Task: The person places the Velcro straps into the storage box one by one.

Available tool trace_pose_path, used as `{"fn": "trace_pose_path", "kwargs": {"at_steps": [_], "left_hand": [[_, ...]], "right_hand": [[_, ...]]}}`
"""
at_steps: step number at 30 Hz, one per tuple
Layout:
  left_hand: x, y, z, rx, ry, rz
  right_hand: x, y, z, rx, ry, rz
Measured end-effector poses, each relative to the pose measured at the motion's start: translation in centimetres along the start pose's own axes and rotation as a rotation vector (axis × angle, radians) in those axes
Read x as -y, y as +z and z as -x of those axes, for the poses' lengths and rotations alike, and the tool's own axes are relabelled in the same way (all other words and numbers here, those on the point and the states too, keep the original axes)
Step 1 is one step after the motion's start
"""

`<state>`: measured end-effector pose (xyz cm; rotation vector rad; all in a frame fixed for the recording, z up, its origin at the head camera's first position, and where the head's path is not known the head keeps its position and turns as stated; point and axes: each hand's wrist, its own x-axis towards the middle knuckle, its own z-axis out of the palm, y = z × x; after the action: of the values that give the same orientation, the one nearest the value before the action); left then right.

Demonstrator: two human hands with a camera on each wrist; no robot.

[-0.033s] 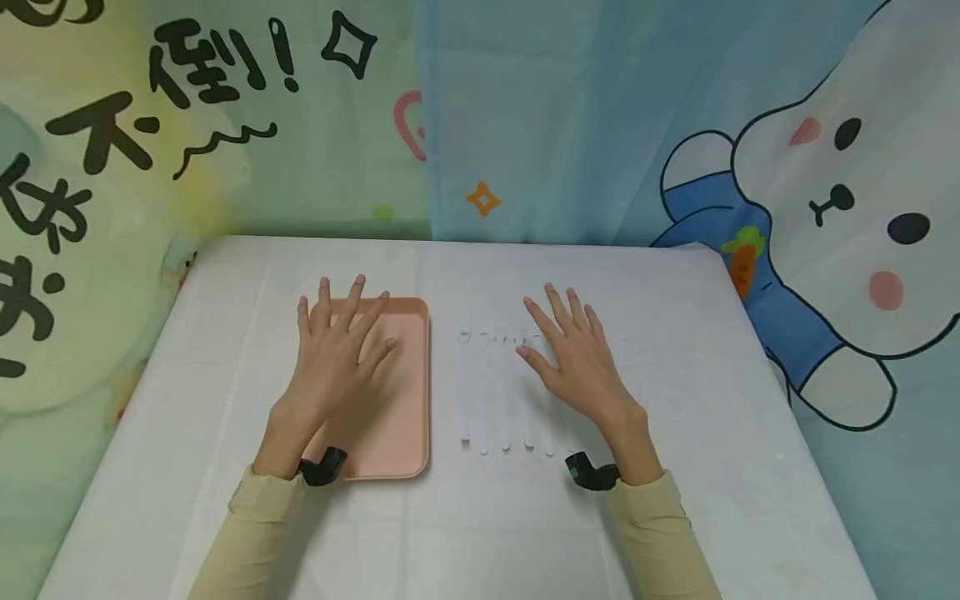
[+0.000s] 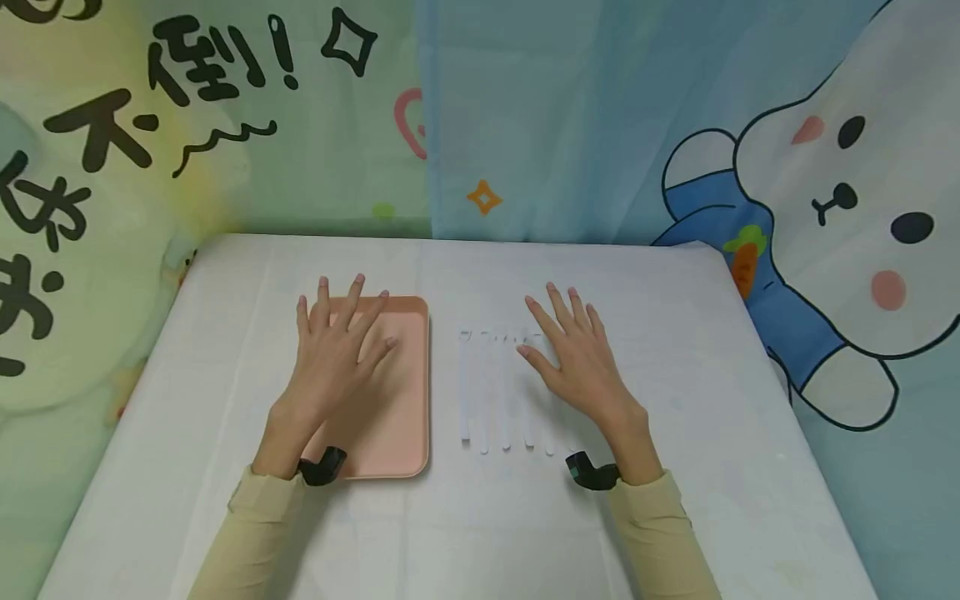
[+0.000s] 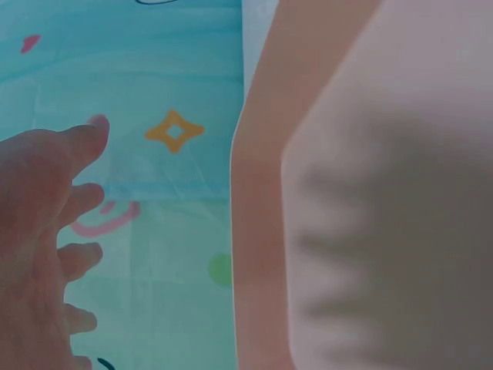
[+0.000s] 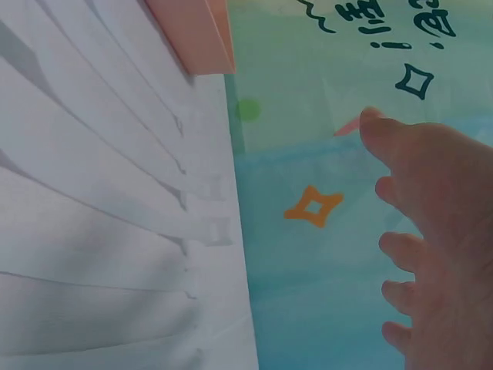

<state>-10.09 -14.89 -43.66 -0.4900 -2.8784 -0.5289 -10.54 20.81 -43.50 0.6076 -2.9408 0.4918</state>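
pink tray [image 2: 408, 383] sits below left hand [image 2: 327, 358]; fingers spread, empty, hovering. right hand [image 2: 577, 367] also spread, empty, above right end of white strips [image 2: 506, 392].

Rm type unclear: wht tbl [image 2: 480, 533] w/ cartoon backdrop [image 2: 555, 117].

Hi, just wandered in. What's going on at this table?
A person holds both hands, fingers spread, above a white-covered table. The left hand hovers by the pink tray; the right hand hovers by thin white strips lying side by side. Neither hand is gripping anything.
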Motion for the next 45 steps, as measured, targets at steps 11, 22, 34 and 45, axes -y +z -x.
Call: {"fn": "trace_pose_path", "kwargs": {"at_steps": [11,22,34,45], "left_hand": [[0.8,-0.8,2.1,0.086,-0.164,0.025],[2.6,-0.1,5.8,0.16,-0.493,0.168],[3.3,0.3,7.2,-0.024,-0.53,0.249],[3.8,0.7,7.5,-0.024,-0.526,0.26]], "right_hand": [[-0.5,0.8,0.5,-0.095,-0.056,-0.055],[-1.6,0.8,1.4,-0.075,0.031,-0.151],[-3.5,1.4,0.5,-0.091,0.13,-0.299],[-6.9,2.4,-1.4,0.093,0.425,-0.421]]}}
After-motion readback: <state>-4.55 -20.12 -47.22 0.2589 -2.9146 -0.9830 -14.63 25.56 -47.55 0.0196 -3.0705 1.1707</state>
